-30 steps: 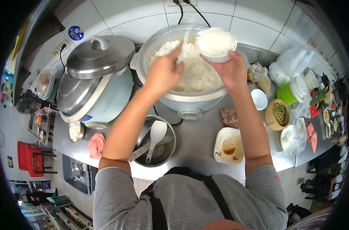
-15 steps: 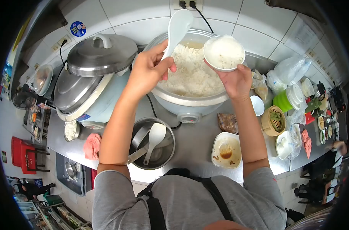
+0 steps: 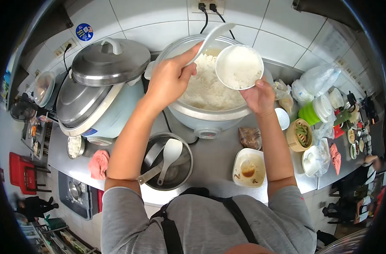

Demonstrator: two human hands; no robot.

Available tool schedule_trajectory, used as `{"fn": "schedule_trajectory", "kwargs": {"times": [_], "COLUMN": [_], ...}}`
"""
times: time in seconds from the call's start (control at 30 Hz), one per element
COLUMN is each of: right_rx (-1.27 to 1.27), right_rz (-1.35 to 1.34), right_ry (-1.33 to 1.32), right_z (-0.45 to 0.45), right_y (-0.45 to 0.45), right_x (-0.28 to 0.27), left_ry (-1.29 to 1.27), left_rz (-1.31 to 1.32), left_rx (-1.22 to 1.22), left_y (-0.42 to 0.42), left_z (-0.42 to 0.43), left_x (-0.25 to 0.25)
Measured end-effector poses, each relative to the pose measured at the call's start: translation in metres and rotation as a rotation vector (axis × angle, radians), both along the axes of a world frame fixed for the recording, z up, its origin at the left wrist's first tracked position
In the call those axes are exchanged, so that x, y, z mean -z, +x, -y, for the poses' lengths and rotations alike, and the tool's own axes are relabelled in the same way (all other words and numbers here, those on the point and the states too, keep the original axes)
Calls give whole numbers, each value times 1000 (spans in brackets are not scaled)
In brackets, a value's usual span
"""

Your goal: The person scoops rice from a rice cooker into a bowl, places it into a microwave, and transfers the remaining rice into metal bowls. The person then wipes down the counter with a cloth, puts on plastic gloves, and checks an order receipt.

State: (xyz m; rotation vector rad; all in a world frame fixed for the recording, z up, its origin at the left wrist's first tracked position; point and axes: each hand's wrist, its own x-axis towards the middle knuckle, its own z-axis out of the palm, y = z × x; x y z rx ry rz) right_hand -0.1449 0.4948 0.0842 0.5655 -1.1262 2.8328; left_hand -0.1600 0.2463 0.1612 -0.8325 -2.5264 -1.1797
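Note:
My left hand [image 3: 169,80] is closed round the handle of a white rice paddle [image 3: 212,39], raised over the left part of a large open rice cooker [image 3: 207,114]. White rice [image 3: 212,91] fills much of the cooker. In my right hand [image 3: 260,96] is a small white bowl [image 3: 239,67] with rice inside, gripped at its lower right rim. The bowl is tilted, its opening facing up and toward me, above the cooker's right side. The paddle's blade is near the bowl's upper left rim, apart from the rice in it.
A second cooker with metal lids [image 3: 110,63] stands left. Nearer me, a metal pot [image 3: 165,161] holds another paddle and a ladle-like tool. A stained white dish [image 3: 249,167], a bagged brown item [image 3: 250,137], a bamboo basket [image 3: 299,134] and a pink cloth [image 3: 99,164] lie around the counter.
The paddle has tipped from upright to a slant toward the right, nearer the bowl. The bowl has come slightly left and down, and its rice surface looks flatter and lower.

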Motion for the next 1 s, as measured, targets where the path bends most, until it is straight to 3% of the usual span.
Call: {"fn": "schedule_trajectory", "kwargs": {"times": [0.03,0.1,0.13,0.2,0.3,0.47,0.6,0.73,0.83,0.9,0.97,1.0], "right_rx": [-30,-61,-58,-48,-88,-117,-188,-323,-353,-324,-298,-307], "right_rz": [-20,-41,-40,-37,-51,-74,1,-30,-25,23,21,24], "right_ry": [62,126,131,132,155,225,110,-2,-19,19,55,58], "right_z": [2,3,4,3,1,0,-1,-3,-4,-3,-5,-5], "right_y": [2,4,4,5,5,-2,-4,-4,-5,-3,-3,-3], "right_x": [-3,-6,-7,-6,-4,-1,3,-5,-8,-5,-3,-2], "left_ry": [-4,-154,-155,-429,-418,-408,-434,-269,112,74,-259,-179], "left_rz": [3,-419,-418,-545,-666,-713,-808,-558,-222,-347,-370,-382], "left_rx": [-1,131,130,62,33,-40,-35,54,231,215,111,150], "left_y": [-1,-1,0,6,8,14,14,12,11,22,36,33], "left_z": [-1,-7,-5,-1,-3,6,-2,11,13,0,-4,6], "left_x": [3,8,7,5,21,4,19,14,29,23,1,1]}}
